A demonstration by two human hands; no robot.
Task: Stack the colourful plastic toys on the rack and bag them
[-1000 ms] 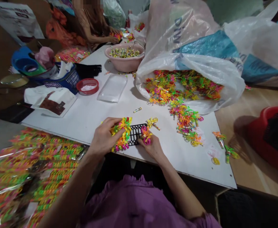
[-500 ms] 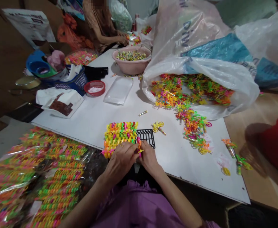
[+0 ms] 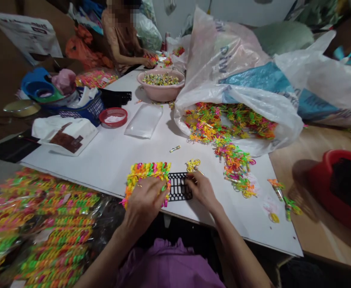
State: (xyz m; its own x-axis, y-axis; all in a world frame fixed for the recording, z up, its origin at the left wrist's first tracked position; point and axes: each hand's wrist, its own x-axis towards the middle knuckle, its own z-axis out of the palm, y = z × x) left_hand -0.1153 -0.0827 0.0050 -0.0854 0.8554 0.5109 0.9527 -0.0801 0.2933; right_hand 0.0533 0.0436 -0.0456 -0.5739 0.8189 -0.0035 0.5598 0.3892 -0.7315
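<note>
A black plastic grid rack [image 3: 180, 191] lies at the table's near edge. Rows of small bright plastic pieces [image 3: 147, 170] in yellow, orange, green and pink cover its left part. My left hand [image 3: 145, 200] rests over these rows, fingers bent onto the rack and holding it; its fingertips are partly hidden. At the bare right end of the grid is my right hand [image 3: 204, 190], thumb and forefinger apart, with nothing visible between them. Just beyond it lie loose yellow pieces [image 3: 192, 164]. A small clear tube [image 3: 174, 149] lies farther up the table.
Colourful plastic pieces spill from a large white bag [image 3: 268, 98] at right. Behind are a pink basin [image 3: 160, 93], a clear plastic packet [image 3: 144, 121] and a red basket [image 3: 113, 122]. Bagged filled racks [image 3: 58, 240] lie at lower left. A co-worker [image 3: 121, 44] sits across the table.
My right hand has left the pieces beside my left hand and moved right to the grid's far end. My left hand stays on the rack. The view has shifted slightly.
</note>
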